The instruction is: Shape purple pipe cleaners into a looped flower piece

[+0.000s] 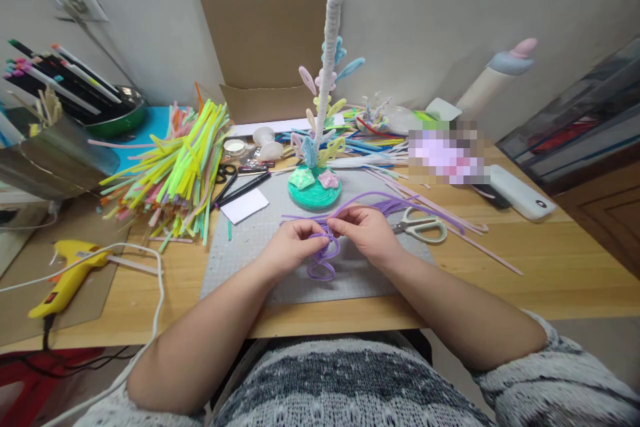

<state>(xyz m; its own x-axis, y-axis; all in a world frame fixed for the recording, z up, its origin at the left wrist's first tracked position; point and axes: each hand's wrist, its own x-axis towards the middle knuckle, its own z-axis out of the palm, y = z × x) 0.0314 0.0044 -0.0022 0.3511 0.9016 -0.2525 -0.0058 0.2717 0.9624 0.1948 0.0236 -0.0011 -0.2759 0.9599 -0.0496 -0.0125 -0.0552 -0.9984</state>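
Observation:
Both hands meet over the grey cutting mat (240, 273), pinching purple pipe cleaner. My left hand (295, 243) grips a purple pipe cleaner (323, 271) bent into loops that hang below its fingertips. Thumb and forefinger of my right hand (367, 230) are closed on the same purple strand near the loops; a long purple tail arcs off to the right. Just beyond stands a white wrapped stem (329, 60) with pastel loop flowers on a green round base (314, 195). Loose purple pipe cleaners (387, 205) lie behind my right hand, beside the scissors (423, 227).
A big heap of coloured pipe cleaners (175, 173) lies at left, with a yellow glue gun (73, 273) and its white cable nearer. Black pens (245, 188) and a white card (245, 205) rest on the mat. A white device (520, 192) lies at right; cardboard (270, 37) leans on the wall.

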